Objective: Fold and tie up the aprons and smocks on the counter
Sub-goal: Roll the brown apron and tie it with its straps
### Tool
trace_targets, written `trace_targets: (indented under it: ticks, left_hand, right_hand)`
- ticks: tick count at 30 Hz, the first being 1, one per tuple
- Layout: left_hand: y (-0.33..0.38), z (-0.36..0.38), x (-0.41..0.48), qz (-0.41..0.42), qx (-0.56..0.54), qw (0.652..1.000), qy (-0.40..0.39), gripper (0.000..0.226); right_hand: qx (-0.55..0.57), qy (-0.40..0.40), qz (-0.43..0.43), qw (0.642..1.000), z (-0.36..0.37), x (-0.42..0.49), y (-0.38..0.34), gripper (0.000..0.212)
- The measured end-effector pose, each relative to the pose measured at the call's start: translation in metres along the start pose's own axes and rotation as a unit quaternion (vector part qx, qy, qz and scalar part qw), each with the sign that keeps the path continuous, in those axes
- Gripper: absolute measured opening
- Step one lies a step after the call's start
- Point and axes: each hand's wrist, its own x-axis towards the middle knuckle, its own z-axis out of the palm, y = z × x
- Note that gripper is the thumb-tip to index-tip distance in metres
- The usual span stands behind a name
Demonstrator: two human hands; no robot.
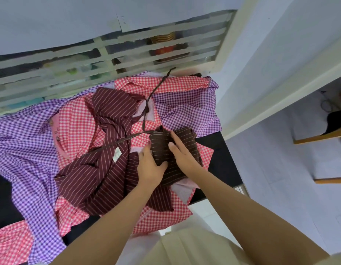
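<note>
**Both hands on a folded brown apron atop the pile**

The left hand grips the near-left edge of the folded brown apron, its thumb hooked over the top of the cloth and its fingers tucked down the side. The right hand lies flat on the same bundle, fingers straight and close together, pressing it down.

The bundle is dark brown with thin pale stripes and sits toward the right end of the heap. Two thin dark ties run out from its far-left corner: one goes away toward the window, the other trails left across the pile.

Just left of the hands, a maroon striped garment lies crumpled and unfolded, a white label showing on it. Beneath and around it spread red gingham smocks and purple gingham smocks, overlapping loosely. All of them rest on the black counter, whose bare surface shows at the right end and near edge. Some cloth hangs over the near edge.
</note>
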Motion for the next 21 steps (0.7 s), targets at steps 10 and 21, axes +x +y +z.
trace_targets:
  ticks: [10, 21]
  left_hand:
    - [0.048, 0.032, -0.016, 0.147, 0.020, 0.989, -0.024, 0.046]
    - [0.038, 0.054, 0.004, 0.228, 0.139, 0.964, -0.004, 0.059]
  right_hand:
    - [0.263, 0.014, 0.147, 0.954, -0.040, -0.001, 0.017, 0.055]
    - [-0.008, -0.001, 0.140, 0.990, -0.083, -0.012, 0.036, 0.048]
